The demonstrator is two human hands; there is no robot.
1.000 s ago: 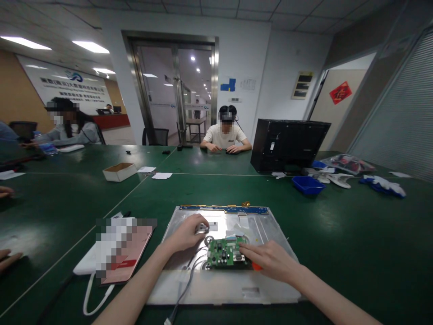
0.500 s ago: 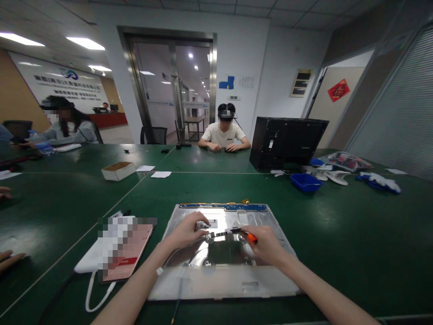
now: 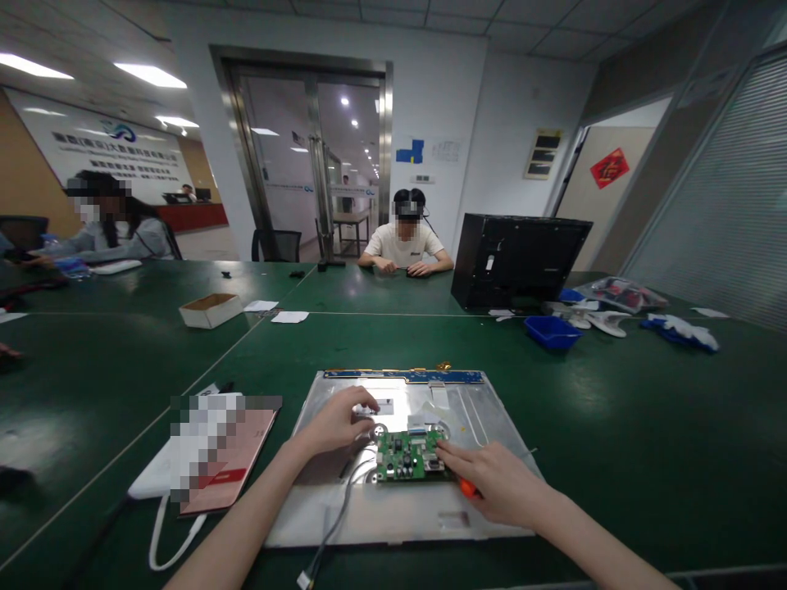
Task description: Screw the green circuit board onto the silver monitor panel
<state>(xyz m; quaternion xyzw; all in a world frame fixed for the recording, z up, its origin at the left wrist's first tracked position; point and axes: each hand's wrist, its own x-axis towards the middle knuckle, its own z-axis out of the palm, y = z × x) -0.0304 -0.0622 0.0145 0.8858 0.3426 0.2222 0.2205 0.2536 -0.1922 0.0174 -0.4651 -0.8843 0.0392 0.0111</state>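
Note:
A green circuit board (image 3: 402,456) lies face up on the silver metal back of a display panel (image 3: 369,520). My right hand (image 3: 495,483) reaches the board's right edge with its fingertips. Tucked under those fingers is a screwdriver with an orange handle (image 3: 467,488); its shaft is hidden. My left hand (image 3: 341,419) rests over the panel at the board's upper left corner, thumb and fingers apart and curved. Whether the thumb touches the board I cannot tell. A cable (image 3: 348,504) runs from the board's left side over the panel's front edge.
Left of the panel lie a white device with a cable (image 3: 153,467) and a pink flat item (image 3: 246,459). A white box (image 3: 212,313), a blue tray (image 3: 553,333) and a black monitor (image 3: 522,258) stand farther back. A person (image 3: 406,242) sits opposite.
The circuit board has gone from tilted up on edge to lying flat on the panel. My right hand has moved down and slightly right with the screwdriver. The cable's end has shifted toward me.

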